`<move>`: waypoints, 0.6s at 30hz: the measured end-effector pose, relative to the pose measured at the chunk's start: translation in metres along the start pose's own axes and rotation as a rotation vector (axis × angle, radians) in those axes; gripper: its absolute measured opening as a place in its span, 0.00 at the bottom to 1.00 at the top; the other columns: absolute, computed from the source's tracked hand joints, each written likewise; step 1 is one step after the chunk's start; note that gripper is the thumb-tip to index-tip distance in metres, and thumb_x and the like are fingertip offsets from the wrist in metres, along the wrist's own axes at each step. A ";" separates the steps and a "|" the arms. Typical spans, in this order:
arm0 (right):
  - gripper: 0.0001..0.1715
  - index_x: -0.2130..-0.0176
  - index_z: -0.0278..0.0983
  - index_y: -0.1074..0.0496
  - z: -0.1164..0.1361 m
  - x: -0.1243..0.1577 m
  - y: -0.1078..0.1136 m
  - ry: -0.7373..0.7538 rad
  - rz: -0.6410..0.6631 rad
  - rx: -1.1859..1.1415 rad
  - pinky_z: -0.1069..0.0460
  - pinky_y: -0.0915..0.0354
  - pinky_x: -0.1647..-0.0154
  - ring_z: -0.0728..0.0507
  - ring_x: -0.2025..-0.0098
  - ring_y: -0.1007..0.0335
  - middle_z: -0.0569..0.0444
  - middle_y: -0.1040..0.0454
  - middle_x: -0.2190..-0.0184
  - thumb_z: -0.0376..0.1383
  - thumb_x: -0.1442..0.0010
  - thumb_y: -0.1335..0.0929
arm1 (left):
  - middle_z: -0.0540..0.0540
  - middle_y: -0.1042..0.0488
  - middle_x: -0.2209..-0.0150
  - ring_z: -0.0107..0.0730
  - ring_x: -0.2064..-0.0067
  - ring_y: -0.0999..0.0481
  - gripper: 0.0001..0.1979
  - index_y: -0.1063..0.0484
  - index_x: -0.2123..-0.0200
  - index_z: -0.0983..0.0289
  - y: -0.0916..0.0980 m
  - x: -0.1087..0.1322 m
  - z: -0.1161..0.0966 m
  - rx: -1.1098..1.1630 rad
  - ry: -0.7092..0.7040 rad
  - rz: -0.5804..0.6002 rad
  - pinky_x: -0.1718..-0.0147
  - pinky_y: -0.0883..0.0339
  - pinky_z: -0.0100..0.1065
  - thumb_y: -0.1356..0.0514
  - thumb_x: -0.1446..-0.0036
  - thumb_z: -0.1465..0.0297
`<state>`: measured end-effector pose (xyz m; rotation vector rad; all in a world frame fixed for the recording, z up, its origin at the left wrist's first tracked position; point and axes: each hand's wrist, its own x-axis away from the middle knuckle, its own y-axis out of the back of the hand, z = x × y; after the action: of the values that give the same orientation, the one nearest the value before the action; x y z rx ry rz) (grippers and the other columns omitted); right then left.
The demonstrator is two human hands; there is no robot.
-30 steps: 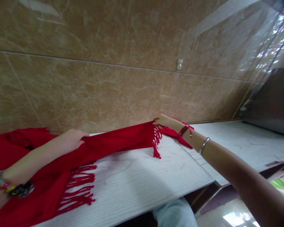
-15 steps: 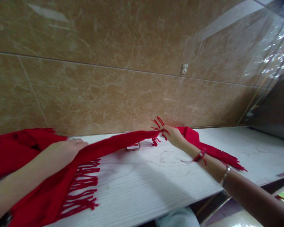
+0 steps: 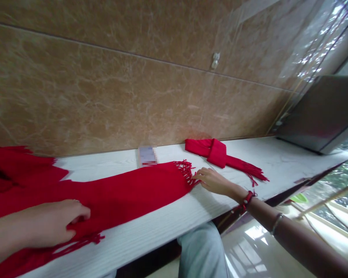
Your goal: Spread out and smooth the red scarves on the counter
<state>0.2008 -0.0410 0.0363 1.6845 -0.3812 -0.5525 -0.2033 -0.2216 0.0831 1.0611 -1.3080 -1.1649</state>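
Note:
A long red scarf (image 3: 127,193) with fringed ends lies spread along the white tabletop. My right hand (image 3: 213,181) pinches fringe strands at the near corner of its right end. On the left, my left hand (image 3: 60,220) rests over the scarf, fingers bent and thumb apart, with a gap between them. Beneath that hand some fringe shows along the front. More red cloth (image 3: 17,166) sits bunched at the far left, by the wall. Beyond my right hand lies a second red scarf (image 3: 217,152), folded and knotted, its fringe pointing right.
A flat rectangular item (image 3: 147,155), blurred out, lies between the scarf and the marbled wall (image 3: 104,96). A dark grey box-like object (image 3: 316,112) stands at the table's right end. My knee (image 3: 203,247) is under the front edge of the white table (image 3: 176,216).
The scarf, bunched into a narrow taut strip before, now lies wide and flat. My right hand has come lower and nearer the front edge. My left hand's thumb has come apart from its fingers.

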 end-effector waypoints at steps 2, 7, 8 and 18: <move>0.16 0.64 0.33 0.28 -0.011 0.000 0.006 -0.010 0.047 0.002 0.51 0.39 0.61 0.45 0.63 0.35 0.48 0.29 0.67 0.22 0.51 0.39 | 0.54 0.24 0.64 0.37 0.64 0.25 0.13 0.25 0.62 0.59 0.014 -0.017 -0.021 -0.015 -0.069 0.118 0.63 0.33 0.35 0.46 0.51 0.72; 0.16 0.66 0.32 0.29 -0.012 -0.028 0.018 -0.001 -0.085 -0.071 0.51 0.39 0.58 0.46 0.62 0.35 0.47 0.30 0.66 0.21 0.51 0.41 | 0.60 0.32 0.51 0.37 0.49 0.33 0.16 0.33 0.52 0.64 0.013 -0.088 -0.108 -0.048 -0.427 -0.152 0.50 0.42 0.38 0.52 0.40 0.69; 0.15 0.63 0.32 0.30 -0.008 -0.037 0.018 0.065 -0.111 -0.095 0.50 0.40 0.56 0.46 0.60 0.36 0.47 0.30 0.65 0.22 0.48 0.41 | 0.61 0.34 0.49 0.38 0.48 0.35 0.17 0.35 0.50 0.64 0.005 -0.102 -0.122 -0.045 -0.433 -0.213 0.50 0.43 0.38 0.52 0.40 0.67; 0.15 0.62 0.32 0.32 -0.045 -0.032 -0.014 -0.043 0.067 0.013 0.51 0.37 0.61 0.45 0.63 0.35 0.46 0.31 0.65 0.23 0.49 0.40 | 0.58 0.53 0.38 0.39 0.38 0.55 0.29 0.51 0.40 0.65 -0.050 -0.135 -0.139 0.041 -0.464 -0.163 0.42 0.58 0.41 0.55 0.41 0.57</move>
<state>0.1984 0.0159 0.0324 1.6687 -0.4713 -0.5381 -0.0564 -0.1049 0.0134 0.9734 -1.6274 -1.5785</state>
